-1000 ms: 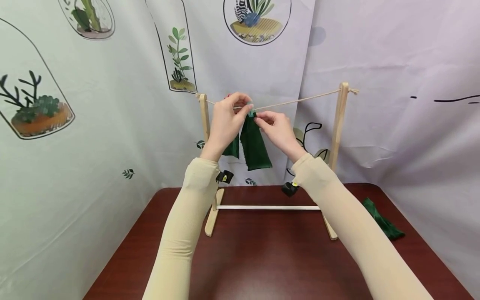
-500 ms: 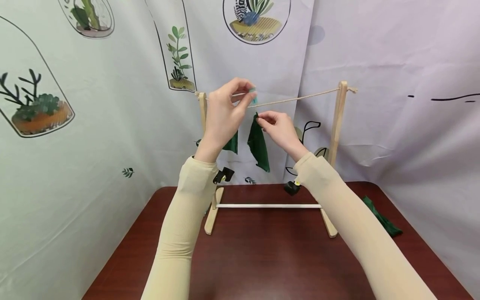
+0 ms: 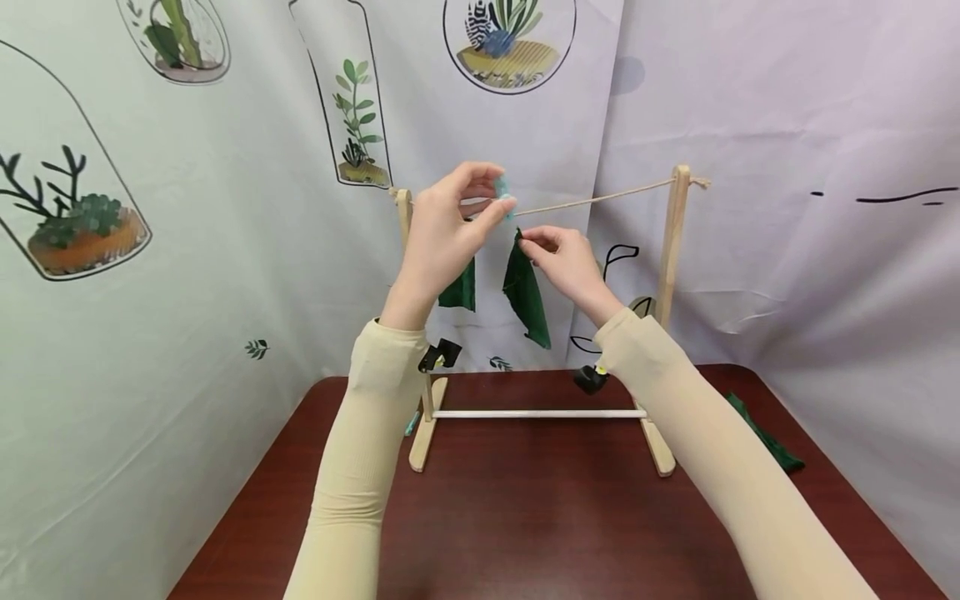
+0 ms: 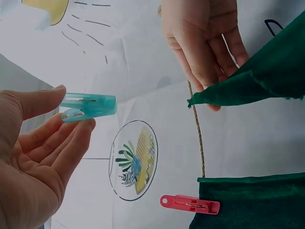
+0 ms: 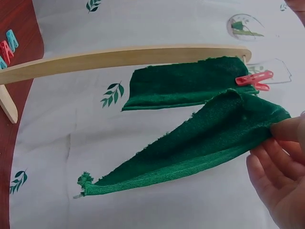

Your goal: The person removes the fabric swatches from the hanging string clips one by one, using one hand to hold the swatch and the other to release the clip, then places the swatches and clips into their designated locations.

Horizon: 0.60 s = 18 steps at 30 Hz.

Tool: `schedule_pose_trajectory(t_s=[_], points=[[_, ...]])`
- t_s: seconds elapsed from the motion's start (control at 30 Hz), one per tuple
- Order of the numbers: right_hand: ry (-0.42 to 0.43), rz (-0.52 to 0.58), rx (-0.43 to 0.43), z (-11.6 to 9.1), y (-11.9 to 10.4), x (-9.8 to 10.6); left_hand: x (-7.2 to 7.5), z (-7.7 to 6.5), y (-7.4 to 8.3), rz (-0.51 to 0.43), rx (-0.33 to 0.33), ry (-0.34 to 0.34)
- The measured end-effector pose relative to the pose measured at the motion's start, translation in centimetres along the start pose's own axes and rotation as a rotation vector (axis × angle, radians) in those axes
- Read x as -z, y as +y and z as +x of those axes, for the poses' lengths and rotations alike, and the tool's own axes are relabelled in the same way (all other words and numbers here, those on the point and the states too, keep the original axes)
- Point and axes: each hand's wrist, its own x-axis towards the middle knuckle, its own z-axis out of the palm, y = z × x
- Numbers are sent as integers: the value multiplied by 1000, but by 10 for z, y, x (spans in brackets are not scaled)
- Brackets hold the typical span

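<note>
Between thumb and fingers, my left hand (image 3: 446, 237) pinches a teal clothespin (image 4: 103, 106), held beside the rope (image 4: 198, 138) and apart from any cloth. My right hand (image 3: 564, 262), lower and to the right, pinches a green cloth (image 5: 190, 150) by one top corner. The cloth hangs from that corner in a slanting fold below the rope. To its left, a second green cloth (image 5: 183, 83) hangs on the rope under a red clothespin (image 4: 190, 205). In the head view the left hand hides that clothespin and part of the rope.
A wooden post (image 3: 675, 242) holds the rope's right end; a white rod (image 3: 540, 414) joins the stand's feet. Another green cloth (image 3: 765, 433) lies on the dark red table (image 3: 540, 517) at the right. Several clothespins (image 5: 6, 51) lie beside the left foot.
The teal clothespin has come off the cloth and rope, rising with my left hand. The cloth's top has left the rope and moved slightly right in my right hand, now folded and slanting.
</note>
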Motion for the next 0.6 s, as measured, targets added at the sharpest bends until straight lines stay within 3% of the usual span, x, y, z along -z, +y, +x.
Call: schedule_pose_trajectory(t_s=[0.27, 0.6], points=[[6, -2, -21, -7, 8, 10, 13, -6, -9, 53, 33, 64], [11, 36, -35, -20, 9, 43, 53, -22, -27, 154, 123, 181]])
